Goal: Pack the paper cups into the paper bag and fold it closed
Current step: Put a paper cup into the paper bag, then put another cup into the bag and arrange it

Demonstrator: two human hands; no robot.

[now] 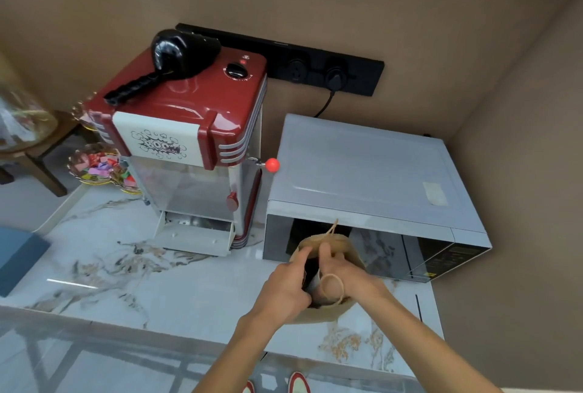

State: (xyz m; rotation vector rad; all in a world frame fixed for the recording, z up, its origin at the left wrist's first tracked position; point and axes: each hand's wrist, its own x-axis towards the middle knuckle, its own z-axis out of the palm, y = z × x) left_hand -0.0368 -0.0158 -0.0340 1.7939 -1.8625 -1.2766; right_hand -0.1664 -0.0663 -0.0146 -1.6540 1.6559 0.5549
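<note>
White marble-patterned countertop (132,269) fills the lower half of the view, and on it, just in front of the silver box-shaped microwave oven (366,184), stands the brown paper bag with twine handles (321,313), mouth up and open. Both hands are at that mouth. The left hand (285,287) curls over the bag's rim on the side away from the microwave's control panel, fingers pinching the paper; the right hand (344,272) reaches down inside, fingers closed around something dark, probably a paper cup, though I cannot tell for sure. One twine loop lies across the right wrist.

To do this step well, the left hand should hold the mouth wide while the right lowers the cup straight down, keeping the handle loop clear before any folding.
</note>
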